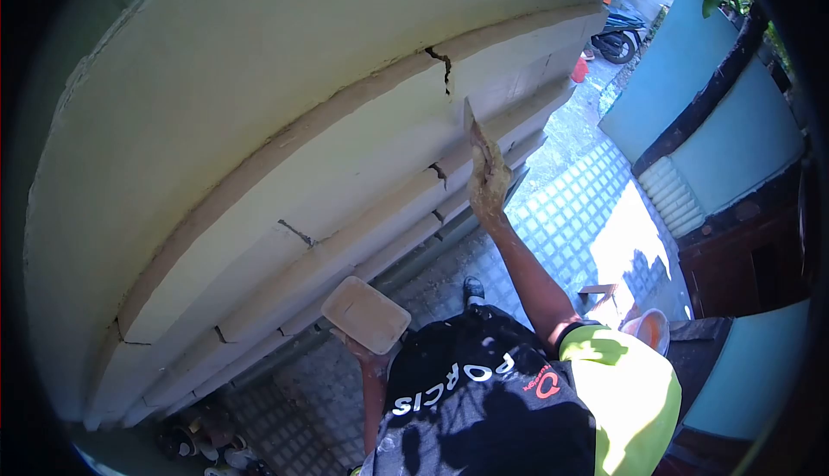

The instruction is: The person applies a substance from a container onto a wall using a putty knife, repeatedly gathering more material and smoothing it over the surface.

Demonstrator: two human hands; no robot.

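Observation:
My right hand [489,178], smeared with pale filler, is raised to the stepped moulding [371,165] along the wall. Its fingers are closed on a putty knife [471,122], whose thin blade is seen nearly edge-on close to the moulding's face; whether it touches cannot be made out. Lower down, my left hand [370,353] grips the near edge of a shallow rectangular beige tub [367,314] with rounded corners. Dark cracks cross the moulding: a jagged one [446,70] just above the blade, another [439,172] left of my right hand, and one [298,233] further left.
Below lies a patterned tile floor [553,217], partly in bright sun. Behind my right arm are a small wooden stool [598,290] and a bucket [648,329]. Light-blue panels [682,70] stand at right, with a motorcycle [617,40] beyond. Several containers [216,446] sit at lower left.

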